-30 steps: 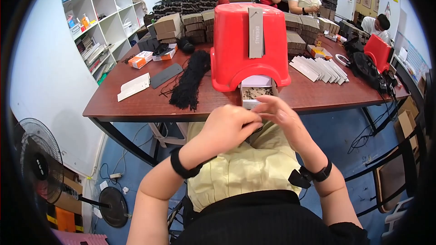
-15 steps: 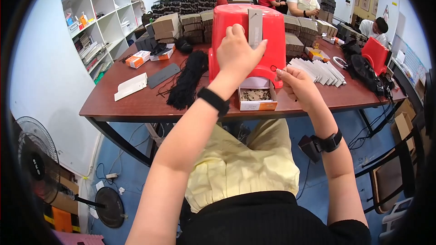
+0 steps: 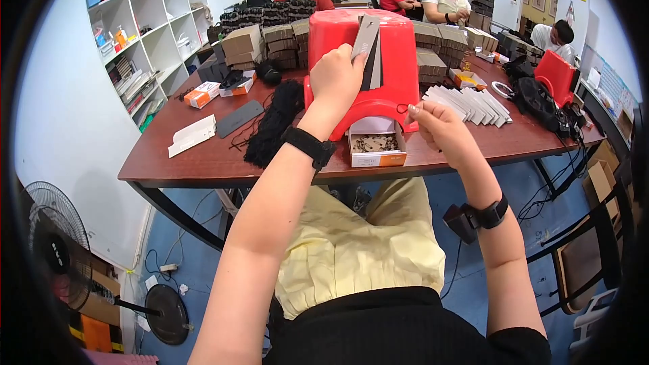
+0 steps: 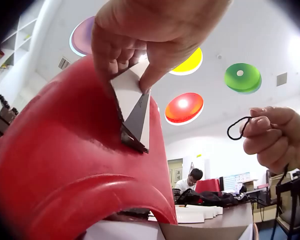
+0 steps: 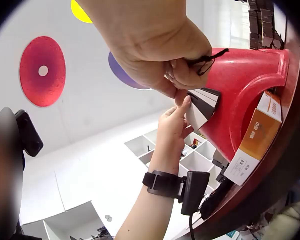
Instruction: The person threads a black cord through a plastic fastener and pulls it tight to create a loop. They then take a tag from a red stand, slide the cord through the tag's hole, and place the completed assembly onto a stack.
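Pinching a small fan of grey card tags (image 3: 367,44) in the left hand (image 3: 336,80), thumb and fingers curled round the lower ends, the tags held tilted against the upper front of a red stool (image 3: 399,61). Any lettering on them too blurred to read. Long and narrow, one face dark and the rest pale grey, splayed like playing cards in the left wrist view. Held up just right of the stool by the right hand (image 3: 441,127): a thin black string loop (image 3: 403,107), nipped between thumb and forefinger, the other fingers curled in. Hands apart, string clear of the tags.

Set on a brown wooden bench (image 3: 203,155), near its front edge. Tucked under the stool's arch, an open white-and-orange box (image 3: 376,150) of small pale pieces, label print too small to make out. Lying left of the stool, a bundle of black strings (image 3: 274,122); to its right, a row of white tags (image 3: 470,105). Stacked along the far edge, brown cardboard packs (image 3: 247,40). Beyond, seated people in caps, white shelving (image 3: 145,20) along the left wall, a fan (image 3: 54,236) on the blue floor.
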Demonstrator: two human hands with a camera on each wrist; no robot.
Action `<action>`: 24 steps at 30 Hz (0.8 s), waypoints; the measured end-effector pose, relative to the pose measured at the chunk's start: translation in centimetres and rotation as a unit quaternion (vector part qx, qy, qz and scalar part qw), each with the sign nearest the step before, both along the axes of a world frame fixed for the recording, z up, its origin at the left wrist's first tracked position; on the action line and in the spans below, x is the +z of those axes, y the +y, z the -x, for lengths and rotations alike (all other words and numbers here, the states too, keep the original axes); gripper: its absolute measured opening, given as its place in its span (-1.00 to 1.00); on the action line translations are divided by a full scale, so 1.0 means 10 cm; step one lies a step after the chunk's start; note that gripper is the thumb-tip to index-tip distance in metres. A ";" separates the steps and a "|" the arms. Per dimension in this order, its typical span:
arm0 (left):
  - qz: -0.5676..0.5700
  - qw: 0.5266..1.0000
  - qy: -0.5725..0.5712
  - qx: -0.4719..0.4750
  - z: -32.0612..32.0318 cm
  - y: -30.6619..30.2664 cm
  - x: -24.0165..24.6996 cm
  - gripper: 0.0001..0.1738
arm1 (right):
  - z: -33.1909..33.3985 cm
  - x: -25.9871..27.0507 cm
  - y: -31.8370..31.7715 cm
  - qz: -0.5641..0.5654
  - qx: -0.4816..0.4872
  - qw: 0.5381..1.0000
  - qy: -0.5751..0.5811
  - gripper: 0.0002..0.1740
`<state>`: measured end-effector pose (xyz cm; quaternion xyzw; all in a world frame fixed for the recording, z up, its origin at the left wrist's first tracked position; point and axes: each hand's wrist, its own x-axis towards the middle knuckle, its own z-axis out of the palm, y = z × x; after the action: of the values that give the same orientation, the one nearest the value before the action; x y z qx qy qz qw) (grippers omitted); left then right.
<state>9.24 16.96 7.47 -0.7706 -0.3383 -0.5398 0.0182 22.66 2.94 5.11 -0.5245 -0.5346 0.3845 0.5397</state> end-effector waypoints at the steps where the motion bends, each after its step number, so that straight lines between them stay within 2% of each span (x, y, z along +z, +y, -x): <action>1: -0.014 1.000 0.005 -0.002 0.02 0.00 0.00 -0.68 | -0.01 0.04 0.01 -0.014 0.005 1.000 -0.016 -0.76; 3: -0.025 1.000 0.008 -0.001 0.04 0.00 0.00 -0.69 | -0.03 0.17 0.06 -0.024 0.006 0.999 -0.025 -0.75; 5: -0.037 0.999 0.012 0.000 0.04 0.02 0.00 -0.69 | -0.02 0.31 0.15 -0.081 -0.014 0.996 -0.037 -0.75; 7: 0.122 0.983 -0.024 -0.132 0.03 0.09 0.00 -0.72 | -0.01 0.47 0.21 -0.102 -0.001 0.994 -0.036 -0.76; 8: 0.123 0.983 -0.025 -0.131 0.01 0.11 -0.01 -0.72 | 0.00 0.53 0.25 -0.122 0.013 0.992 -0.035 -0.76; 9: 0.258 0.924 -0.111 -0.260 -0.02 0.10 0.00 -0.75 | 0.00 0.58 0.30 -0.122 0.013 0.992 -0.035 -0.76; 10: 0.381 0.822 -0.192 -0.377 -0.05 0.10 0.00 -0.77 | 0.00 0.63 0.35 -0.120 0.031 0.992 -0.020 -0.76; 14: 0.352 0.797 -0.210 -0.443 -0.12 0.06 -0.01 -0.75 | 0.02 0.73 0.59 -0.096 0.060 0.993 0.026 -0.76; 21: 0.302 0.803 -0.196 -0.476 -0.07 0.06 -0.04 -0.72 | -0.10 0.65 0.88 -0.011 0.045 0.994 0.104 -0.77; 24: 0.282 0.811 -0.192 -0.476 0.00 0.07 -0.04 -0.72 | -0.13 0.58 0.84 -0.020 0.046 0.995 0.087 -0.77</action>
<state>9.19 17.63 7.07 -0.6871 -0.0634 -0.4988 -0.5245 23.91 11.38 10.96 -0.4534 -0.5163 0.4423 0.5764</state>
